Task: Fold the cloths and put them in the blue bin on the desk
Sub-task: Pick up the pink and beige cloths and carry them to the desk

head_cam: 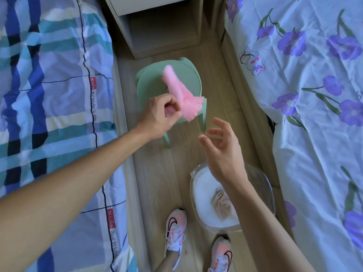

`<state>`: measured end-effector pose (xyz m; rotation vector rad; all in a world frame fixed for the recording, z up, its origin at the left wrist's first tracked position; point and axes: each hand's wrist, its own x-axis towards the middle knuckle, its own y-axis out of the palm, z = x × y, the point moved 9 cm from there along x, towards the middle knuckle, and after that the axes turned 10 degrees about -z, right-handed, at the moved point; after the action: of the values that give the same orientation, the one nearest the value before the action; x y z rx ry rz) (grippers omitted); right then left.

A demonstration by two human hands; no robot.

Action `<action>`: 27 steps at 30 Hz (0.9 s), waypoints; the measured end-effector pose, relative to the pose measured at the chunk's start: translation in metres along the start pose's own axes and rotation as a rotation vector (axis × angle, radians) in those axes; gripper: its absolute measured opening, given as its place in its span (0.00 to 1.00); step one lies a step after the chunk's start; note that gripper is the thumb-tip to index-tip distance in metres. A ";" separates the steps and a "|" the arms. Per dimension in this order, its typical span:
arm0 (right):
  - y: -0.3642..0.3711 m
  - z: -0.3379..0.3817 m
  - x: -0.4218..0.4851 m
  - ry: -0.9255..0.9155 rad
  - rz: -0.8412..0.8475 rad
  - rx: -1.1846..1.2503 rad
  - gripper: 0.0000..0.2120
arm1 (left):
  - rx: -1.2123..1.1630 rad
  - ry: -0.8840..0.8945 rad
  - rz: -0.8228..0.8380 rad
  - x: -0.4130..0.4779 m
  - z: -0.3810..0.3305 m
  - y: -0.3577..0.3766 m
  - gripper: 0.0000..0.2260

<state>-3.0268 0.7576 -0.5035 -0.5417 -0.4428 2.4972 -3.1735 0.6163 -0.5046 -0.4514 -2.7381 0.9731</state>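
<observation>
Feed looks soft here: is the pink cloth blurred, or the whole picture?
Head view: the pink cloth is motion-blurred only at its upper tip; the left grip pinching it is sharp; same view has a cool blue cast, and the wide lens bows the plaid bed edge.

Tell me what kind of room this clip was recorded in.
Most likely a bedroom: two beds flank a narrow wood-floor aisle, one with a plaid duvet, one with a floral sheet, and a bedside cabinet stands between them.
</observation>
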 end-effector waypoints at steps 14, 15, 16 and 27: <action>-0.012 -0.044 -0.031 0.006 0.093 0.156 0.06 | -0.299 -0.209 0.369 -0.135 -0.029 0.066 0.25; -0.014 -0.054 -0.035 0.028 0.088 0.171 0.06 | -0.269 -0.208 0.318 -0.140 -0.029 0.068 0.21; -0.018 -0.066 -0.038 0.050 0.065 0.183 0.05 | -0.219 -0.200 0.260 -0.145 -0.027 0.069 0.18; -0.044 -0.332 -0.079 0.425 0.005 -0.601 0.19 | -0.120 -0.328 0.141 -0.204 0.014 0.132 0.12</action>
<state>-2.7930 0.8132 -0.7505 -1.2684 -1.0177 2.1392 -2.9588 0.6342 -0.6170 -0.5559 -3.1085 0.9971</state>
